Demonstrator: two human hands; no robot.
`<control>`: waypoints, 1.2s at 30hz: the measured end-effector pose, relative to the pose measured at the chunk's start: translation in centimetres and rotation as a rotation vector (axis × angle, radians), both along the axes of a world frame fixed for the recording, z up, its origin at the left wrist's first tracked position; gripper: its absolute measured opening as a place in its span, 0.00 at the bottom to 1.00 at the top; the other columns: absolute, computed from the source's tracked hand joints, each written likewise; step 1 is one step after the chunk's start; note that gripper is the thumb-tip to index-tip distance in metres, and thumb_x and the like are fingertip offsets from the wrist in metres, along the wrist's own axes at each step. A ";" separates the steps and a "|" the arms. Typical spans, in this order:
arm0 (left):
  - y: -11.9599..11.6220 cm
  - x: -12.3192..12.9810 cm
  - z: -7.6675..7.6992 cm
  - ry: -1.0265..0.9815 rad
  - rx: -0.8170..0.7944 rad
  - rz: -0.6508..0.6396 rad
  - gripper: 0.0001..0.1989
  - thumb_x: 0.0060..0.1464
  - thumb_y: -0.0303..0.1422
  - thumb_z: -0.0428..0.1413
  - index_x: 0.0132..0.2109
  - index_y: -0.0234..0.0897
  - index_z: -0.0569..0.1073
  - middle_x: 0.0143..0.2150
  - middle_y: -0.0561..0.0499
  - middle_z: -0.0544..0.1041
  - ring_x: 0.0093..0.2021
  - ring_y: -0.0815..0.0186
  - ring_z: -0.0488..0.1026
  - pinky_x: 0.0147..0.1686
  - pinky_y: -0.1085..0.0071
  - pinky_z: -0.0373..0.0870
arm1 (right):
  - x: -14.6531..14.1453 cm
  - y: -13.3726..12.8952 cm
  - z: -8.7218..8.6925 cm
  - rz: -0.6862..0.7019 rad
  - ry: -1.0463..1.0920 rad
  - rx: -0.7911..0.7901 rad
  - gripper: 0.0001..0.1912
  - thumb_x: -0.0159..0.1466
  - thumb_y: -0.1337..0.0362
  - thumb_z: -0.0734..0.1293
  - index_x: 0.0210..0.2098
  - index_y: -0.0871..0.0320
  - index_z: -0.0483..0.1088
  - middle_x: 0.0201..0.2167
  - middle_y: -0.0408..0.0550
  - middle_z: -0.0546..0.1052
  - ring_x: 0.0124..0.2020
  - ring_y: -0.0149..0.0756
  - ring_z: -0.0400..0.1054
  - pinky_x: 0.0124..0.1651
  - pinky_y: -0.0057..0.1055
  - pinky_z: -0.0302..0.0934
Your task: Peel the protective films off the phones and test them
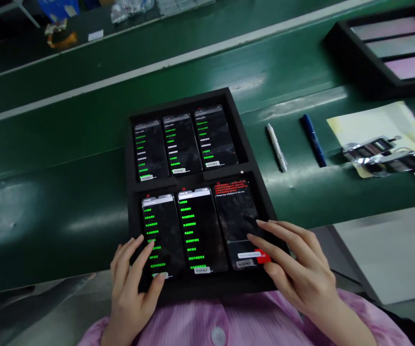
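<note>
**Two hands [297,269] over a tray of six smartphones [182,144]**

Six smartphones sit in a black tray [182,102], in two rows of three, each in its own recess, screens lit. Five show green lists; the lower-right phone [238,226] shows red text at its top. The left hand [135,283] lies on the lower-left phone [162,235], its fingers [151,244] loosely spread, with the tips and thumb on the glass. The right hand [297,269] lies over the lower-right phone, four fingers [257,222] fanned out, tips on the screen, nothing pinched. A red patch [263,257] shows just under those fingers. The middle phone of that row [202,230] sits between the hands, untouched.

The tray's near edge juts past the front of the green bench [48,202], just above a pink striped smock [229,327]. Open green mat stretches well to its left. To its right lie two pens, one white [276,146] and one blue [314,140], then a pale sheet of paper [369,120] under two foil-wrapped items [383,156]. A second black tray [391,41], holding three pale panels, sits at the far right
</note>
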State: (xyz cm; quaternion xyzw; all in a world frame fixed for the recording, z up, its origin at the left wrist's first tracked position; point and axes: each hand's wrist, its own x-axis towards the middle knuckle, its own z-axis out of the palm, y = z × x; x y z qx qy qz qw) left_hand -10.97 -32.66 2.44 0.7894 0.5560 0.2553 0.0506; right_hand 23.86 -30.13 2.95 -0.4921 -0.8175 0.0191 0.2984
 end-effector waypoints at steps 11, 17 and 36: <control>0.0 0.0 -0.1 0.044 -0.005 0.024 0.27 0.69 0.36 0.57 0.71 0.36 0.67 0.69 0.36 0.67 0.71 0.49 0.62 0.73 0.55 0.53 | -0.9 -1.4 0.5 -0.089 -0.076 -0.004 0.20 0.78 0.53 0.58 0.55 0.54 0.78 0.62 0.61 0.76 0.59 0.57 0.70 0.57 0.55 0.61; -0.2 0.2 0.8 0.158 -0.026 0.144 0.29 0.71 0.46 0.54 0.70 0.33 0.66 0.69 0.36 0.66 0.70 0.49 0.61 0.73 0.53 0.52 | 0.6 -1.4 -1.7 -0.081 -0.107 -0.065 0.33 0.73 0.57 0.67 0.75 0.34 0.60 0.73 0.48 0.67 0.61 0.64 0.70 0.58 0.60 0.60; -0.5 -0.2 0.9 0.224 0.003 0.071 0.23 0.69 0.40 0.59 0.66 0.38 0.72 0.69 0.37 0.66 0.70 0.48 0.63 0.76 0.44 0.50 | -5.8 1.0 1.5 -0.036 0.014 -0.015 0.18 0.77 0.50 0.61 0.55 0.50 0.78 0.62 0.56 0.78 0.59 0.54 0.70 0.59 0.54 0.55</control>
